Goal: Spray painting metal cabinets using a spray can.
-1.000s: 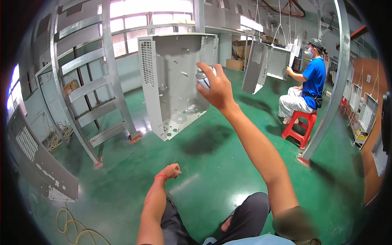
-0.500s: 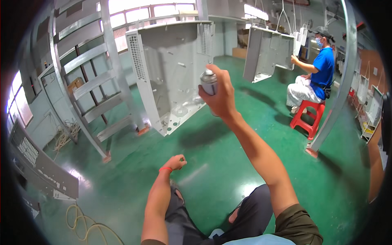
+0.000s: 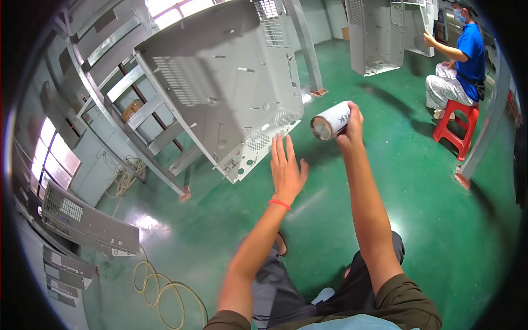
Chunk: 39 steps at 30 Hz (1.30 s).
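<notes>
In front of me hangs a large grey sheet-metal housing [image 3: 220,93] with perforated panels, pegs and round holes, tilted in view. My left hand [image 3: 287,173], a red band at its wrist, is raised with fingers stretched out by the housing's lower right edge. Its fingertips overlap that edge; whether they touch it I cannot tell. To the right, my right hand [image 3: 353,129] is wrapped round a white spray can [image 3: 336,117]. The can lies tipped over, its round metal base facing left and toward me. Its nozzle end is hidden.
At the right a person in blue [image 3: 467,60] sits on a red stool [image 3: 461,121], a hand at another hanging housing [image 3: 374,41]. A metal post [image 3: 487,121] stands nearby. Metal racking [image 3: 132,104] rises at left, with grey panels [image 3: 93,220] and a yellow hose [image 3: 159,291] below.
My left hand has risen to the housing's lower edge, its fingers straightening. My right hand has tipped the can from upright to lying. The view has turned, bringing the housing closer.
</notes>
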Tool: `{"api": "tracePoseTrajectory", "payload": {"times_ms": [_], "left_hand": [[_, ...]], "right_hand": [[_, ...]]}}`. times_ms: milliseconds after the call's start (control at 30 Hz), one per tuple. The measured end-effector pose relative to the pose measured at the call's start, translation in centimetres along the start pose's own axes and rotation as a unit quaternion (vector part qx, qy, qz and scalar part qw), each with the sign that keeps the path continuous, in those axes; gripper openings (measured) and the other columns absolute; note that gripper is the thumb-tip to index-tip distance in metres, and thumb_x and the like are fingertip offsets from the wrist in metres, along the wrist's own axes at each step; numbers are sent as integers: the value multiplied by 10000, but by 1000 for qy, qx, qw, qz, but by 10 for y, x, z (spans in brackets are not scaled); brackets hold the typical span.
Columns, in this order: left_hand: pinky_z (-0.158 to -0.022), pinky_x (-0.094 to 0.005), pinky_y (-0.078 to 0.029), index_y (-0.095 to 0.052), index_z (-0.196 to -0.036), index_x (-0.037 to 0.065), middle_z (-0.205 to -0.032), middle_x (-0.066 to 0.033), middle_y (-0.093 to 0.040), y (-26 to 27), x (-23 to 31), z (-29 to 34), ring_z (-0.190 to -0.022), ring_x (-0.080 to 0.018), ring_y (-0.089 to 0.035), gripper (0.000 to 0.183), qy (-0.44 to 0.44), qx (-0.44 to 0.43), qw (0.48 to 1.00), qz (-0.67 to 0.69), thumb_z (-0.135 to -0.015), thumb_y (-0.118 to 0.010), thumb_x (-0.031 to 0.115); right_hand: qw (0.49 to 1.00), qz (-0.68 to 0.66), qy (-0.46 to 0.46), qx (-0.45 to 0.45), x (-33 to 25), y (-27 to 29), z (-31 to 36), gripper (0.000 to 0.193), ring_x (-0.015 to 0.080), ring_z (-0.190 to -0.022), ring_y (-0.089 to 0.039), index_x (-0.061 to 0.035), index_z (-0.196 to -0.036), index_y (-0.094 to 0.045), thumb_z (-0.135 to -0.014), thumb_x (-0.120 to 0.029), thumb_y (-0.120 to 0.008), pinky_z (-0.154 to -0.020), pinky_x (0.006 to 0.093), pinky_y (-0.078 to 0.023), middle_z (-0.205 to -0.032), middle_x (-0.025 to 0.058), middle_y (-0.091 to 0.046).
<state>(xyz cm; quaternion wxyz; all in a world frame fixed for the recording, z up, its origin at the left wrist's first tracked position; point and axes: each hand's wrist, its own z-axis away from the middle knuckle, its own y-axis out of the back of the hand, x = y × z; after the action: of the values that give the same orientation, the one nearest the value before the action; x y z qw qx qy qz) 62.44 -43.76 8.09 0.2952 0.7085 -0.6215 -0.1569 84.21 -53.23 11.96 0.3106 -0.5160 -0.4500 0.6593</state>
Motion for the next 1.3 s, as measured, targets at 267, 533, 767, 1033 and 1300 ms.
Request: {"api": "tracePoseTrajectory", "payload": {"times_ms": [267,533,767,1033,1300], "left_hand": [[-1085,-597,-475,-387,-1614,-23,-1602,-258,-408,-28,21,-11,-1571,-474,-300,891,157,2,986,-62,-847,-796,172],[-1202,-556,-363,-455,-1567,-6,-1608,-257,-462,-21,12,6,-1486,-448,-429,734,76,8,997,4,-934,-689,281],[-1267,-575,-282,-412,-1611,-48,-1627,-296,-418,-16,17,13,-1537,-491,-351,766,43,32,997,-59,-963,-703,240],[-1262,-563,-288,-475,-1526,-45,-1570,-244,-466,-7,18,9,-1507,-438,-383,721,39,34,996,-76,-913,-691,267],[-1259,-552,-297,-490,-1506,-45,-1574,-229,-457,-9,19,7,-1522,-428,-365,708,49,40,997,-53,-900,-712,245]], "right_hand": [[987,52,19,-148,-38,-66,60,911,316,-935,-748,-162,-1586,-256,-892,-100,-843,-733,451,-667,-1193,172,-624],[890,132,103,-424,-1,-152,167,771,204,-1017,-684,-207,-1499,-483,-837,-75,-854,-840,403,-583,-1212,111,-644],[819,111,241,-509,20,-200,187,724,229,-1061,-686,-179,-1468,-534,-822,-89,-848,-936,386,-560,-1214,102,-676],[802,123,291,-506,38,-224,202,715,356,-1013,-682,-233,-1477,-523,-836,-107,-814,-899,473,-571,-1135,147,-623],[807,114,281,-507,42,-226,201,732,390,-1080,-673,-233,-1480,-515,-825,-121,-822,-936,496,-557,-1168,164,-626]]}}
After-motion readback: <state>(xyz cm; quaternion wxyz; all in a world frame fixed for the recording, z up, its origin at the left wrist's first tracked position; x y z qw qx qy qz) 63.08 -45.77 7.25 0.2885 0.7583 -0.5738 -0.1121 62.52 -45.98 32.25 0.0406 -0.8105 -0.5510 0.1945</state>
